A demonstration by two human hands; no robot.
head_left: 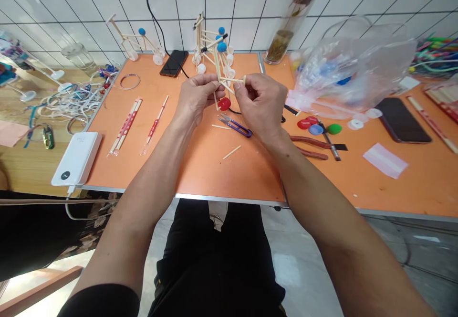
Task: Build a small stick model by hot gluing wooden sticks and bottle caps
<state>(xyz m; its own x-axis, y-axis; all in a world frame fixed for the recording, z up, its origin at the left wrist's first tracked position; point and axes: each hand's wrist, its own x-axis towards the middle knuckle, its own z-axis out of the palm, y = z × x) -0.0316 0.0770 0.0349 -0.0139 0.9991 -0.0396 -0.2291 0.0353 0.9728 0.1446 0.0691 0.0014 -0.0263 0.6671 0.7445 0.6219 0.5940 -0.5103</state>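
Observation:
Above the middle of the orange table, my left hand (198, 95) pinches a small frame of thin wooden sticks (232, 80). My right hand (261, 102) is closed on the frame's right end, where a short crosspiece sticks up between thumb and finger. A red cap (224, 104) hangs at or just behind the frame's lower part; whether it is attached I cannot tell. Below my hands lie purple-handled thread snips (236, 126) and a loose piece of stick (232, 152). Behind my hands stand stick models with blue caps (222, 47) and white wheels.
Wrapped chopsticks (125, 127) and a white power bank (77, 158) lie left. A phone (174, 63) and a glass bottle (286, 35) are at the back. Right are pliers (311, 141), coloured caps (316, 129), a plastic bag (350, 68) and another phone (404, 120).

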